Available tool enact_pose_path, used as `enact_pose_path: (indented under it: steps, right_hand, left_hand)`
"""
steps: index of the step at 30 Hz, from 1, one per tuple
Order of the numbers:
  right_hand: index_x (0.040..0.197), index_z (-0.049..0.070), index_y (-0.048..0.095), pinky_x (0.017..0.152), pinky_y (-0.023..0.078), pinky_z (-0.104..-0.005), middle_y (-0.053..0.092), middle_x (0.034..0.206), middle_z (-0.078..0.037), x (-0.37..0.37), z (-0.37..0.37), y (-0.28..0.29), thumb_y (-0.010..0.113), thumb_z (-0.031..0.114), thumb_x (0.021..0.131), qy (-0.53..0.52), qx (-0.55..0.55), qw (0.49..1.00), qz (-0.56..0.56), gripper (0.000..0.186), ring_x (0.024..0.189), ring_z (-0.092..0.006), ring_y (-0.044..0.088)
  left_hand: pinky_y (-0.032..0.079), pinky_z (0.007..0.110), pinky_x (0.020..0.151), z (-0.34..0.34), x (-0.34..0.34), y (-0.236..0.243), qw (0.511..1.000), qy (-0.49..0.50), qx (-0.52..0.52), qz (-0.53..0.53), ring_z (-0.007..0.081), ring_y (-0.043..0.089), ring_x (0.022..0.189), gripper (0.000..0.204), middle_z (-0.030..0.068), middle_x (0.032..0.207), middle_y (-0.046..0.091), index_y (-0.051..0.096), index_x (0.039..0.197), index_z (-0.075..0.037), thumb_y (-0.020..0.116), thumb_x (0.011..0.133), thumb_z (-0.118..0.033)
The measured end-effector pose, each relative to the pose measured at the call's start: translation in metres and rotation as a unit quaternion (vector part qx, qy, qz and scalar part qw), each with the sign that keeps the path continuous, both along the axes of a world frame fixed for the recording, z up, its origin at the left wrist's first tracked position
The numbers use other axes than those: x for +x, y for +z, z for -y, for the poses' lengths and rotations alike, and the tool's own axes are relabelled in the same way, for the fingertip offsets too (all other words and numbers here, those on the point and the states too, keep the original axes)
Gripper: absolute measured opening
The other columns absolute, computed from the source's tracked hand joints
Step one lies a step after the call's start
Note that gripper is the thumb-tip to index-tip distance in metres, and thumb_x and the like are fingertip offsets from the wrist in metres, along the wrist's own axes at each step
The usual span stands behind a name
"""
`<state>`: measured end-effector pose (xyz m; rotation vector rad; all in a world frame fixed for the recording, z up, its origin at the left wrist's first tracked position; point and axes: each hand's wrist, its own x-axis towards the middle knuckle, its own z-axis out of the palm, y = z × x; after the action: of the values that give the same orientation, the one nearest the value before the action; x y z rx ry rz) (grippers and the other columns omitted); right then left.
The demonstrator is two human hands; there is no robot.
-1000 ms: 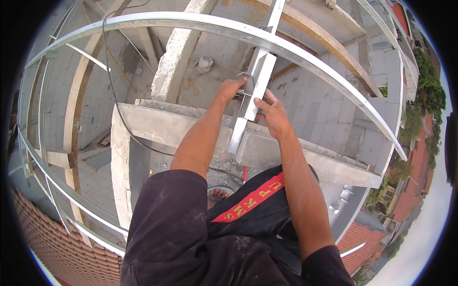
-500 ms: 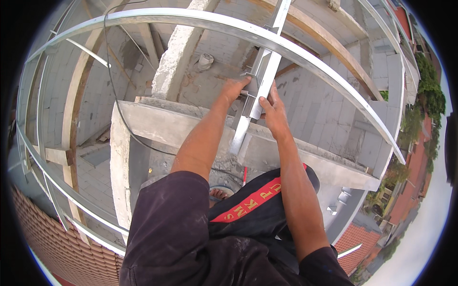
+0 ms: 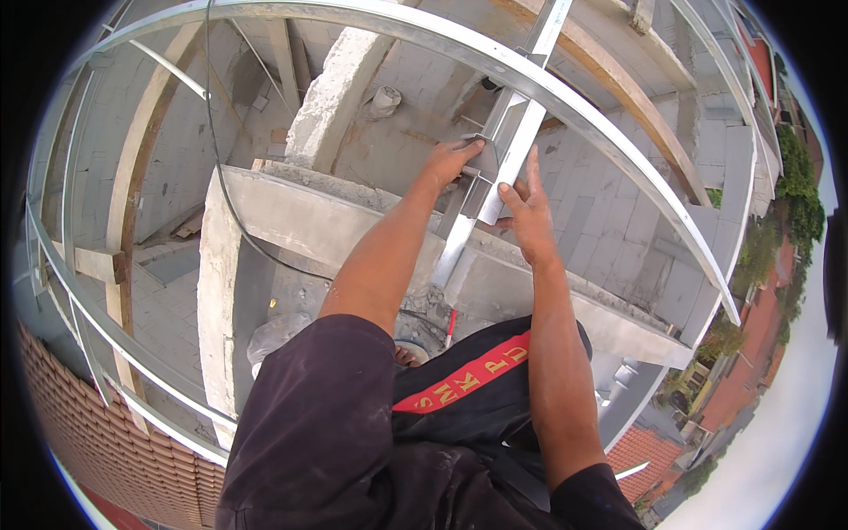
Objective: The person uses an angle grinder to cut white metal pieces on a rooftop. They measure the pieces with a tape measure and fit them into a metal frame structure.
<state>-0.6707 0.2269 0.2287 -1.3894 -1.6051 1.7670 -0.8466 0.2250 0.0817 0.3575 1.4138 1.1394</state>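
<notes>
My left hand [image 3: 459, 157] grips a small metal bracket [image 3: 480, 175] on the left side of an upright-running silver steel rail [image 3: 458, 237]. My right hand [image 3: 523, 196] holds the right side of a short silver channel [image 3: 521, 132] lying along that rail, thumb on its face and index finger stretched along its edge. The rail's lower end sits at a notch in a grey concrete beam [image 3: 581, 309]. A long steel strip [image 3: 636, 146] crosses over the rail above both hands; it looks curved in the fisheye picture.
Timber beams [image 3: 128, 230], a rough concrete column [image 3: 340, 84] and more steel framing [image 3: 132, 344] surround me over an open drop. A black cable [image 3: 225, 208] hangs at left. A sack [image 3: 385, 102] lies below. Tiled roofs [image 3: 106, 415] and trees [image 3: 791, 168] lie beyond the edges.
The view has shifted slightly, so hands and channel appear further right. My right index finger is now straighter along the channel. My left hand stays on the bracket.
</notes>
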Motion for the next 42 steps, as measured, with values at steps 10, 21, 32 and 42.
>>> enact_pose_path:
  steps: [10,21,32,42]
  right_hand:
    - [0.176,0.022,0.003,0.078,0.072,-0.0443,0.039,0.169,-0.027,-0.004,0.000,0.006,0.059,0.012,0.109,0.011,-0.037,0.999,0.018,0.089,0.144,-0.0369,0.054]
    - [0.176,0.022,0.001,0.080,0.071,-0.0431,0.021,0.178,-0.025,-0.005,0.000,0.005,0.061,0.014,0.107,0.022,0.006,1.000,0.019,0.092,0.151,-0.0387,0.047]
    - [0.177,0.023,0.003,0.084,0.069,-0.0441,0.038,0.170,-0.028,-0.004,0.000,0.009,0.061,0.020,0.107,0.023,-0.001,0.999,0.043,0.091,0.147,-0.0384,0.052]
    - [0.177,0.026,0.003,0.080,0.070,-0.0460,0.045,0.167,-0.026,0.002,-0.001,-0.002,0.065,0.027,0.108,0.025,0.021,0.999,0.042,0.093,0.137,-0.0345,0.060]
  left_hand:
    - [0.052,0.043,0.106,-0.009,0.002,-0.030,0.999,0.000,-0.013,-0.029,0.0348,0.069,0.124,0.076,0.0202,0.136,0.073,0.073,0.140,-0.002,0.079,0.091,-0.059]
    - [0.051,0.041,0.111,-0.013,0.003,-0.035,1.000,0.010,-0.002,-0.020,0.0377,0.068,0.130,0.086,0.0303,0.141,0.069,0.069,0.139,0.009,0.083,0.087,-0.058]
    - [0.053,0.041,0.107,-0.011,0.003,-0.026,0.998,0.008,0.009,-0.057,0.0370,0.073,0.122,0.075,0.0271,0.131,0.076,0.074,0.133,0.004,0.080,0.091,-0.057]
    - [0.054,0.042,0.104,-0.006,0.003,-0.020,0.998,0.008,0.017,-0.052,0.0372,0.074,0.119,0.067,0.0248,0.128,0.077,0.077,0.132,0.000,0.077,0.094,-0.055]
